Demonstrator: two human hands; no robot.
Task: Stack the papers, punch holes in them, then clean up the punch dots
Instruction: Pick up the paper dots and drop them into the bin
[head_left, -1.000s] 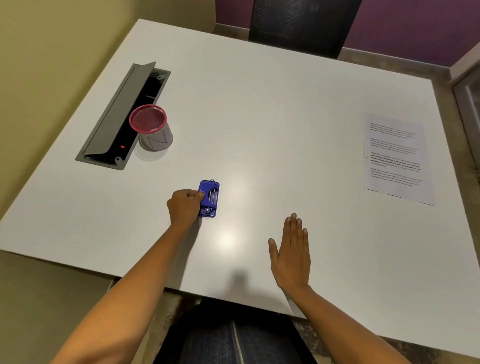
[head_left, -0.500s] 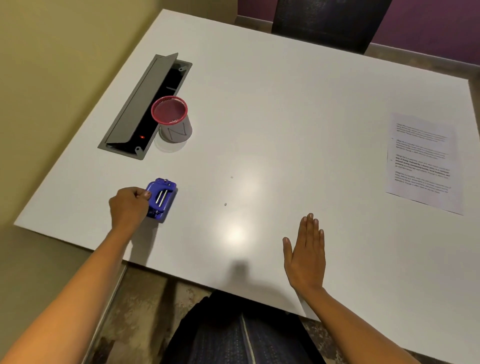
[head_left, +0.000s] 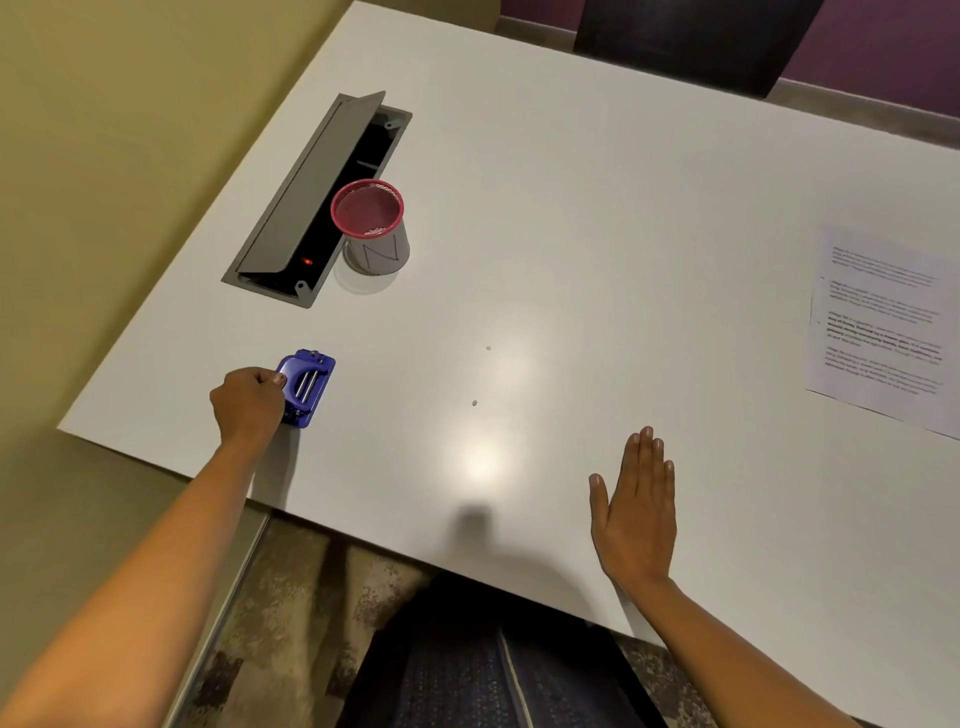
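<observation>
A small blue hole punch (head_left: 307, 387) rests on the white table (head_left: 597, 182) near its left front edge. My left hand (head_left: 251, 402) is closed on the punch's left side. Two tiny punch dots lie loose mid-table, one (head_left: 488, 348) farther away and one (head_left: 474, 403) nearer. The printed papers (head_left: 883, 327) lie flat at the right, partly cut off by the frame edge. My right hand (head_left: 636, 506) rests flat on the table near the front edge, fingers together and straight, holding nothing.
A red-rimmed mesh cup (head_left: 371, 226) with some white bits inside stands beside an open grey cable hatch (head_left: 319, 197) at the left back. A dark chair (head_left: 691, 36) stands behind the table. My lap is below the front edge.
My left hand has slid the punch from mid-table toward the left front edge. Two dots lie uncovered where it was. My right hand stayed flat in place.
</observation>
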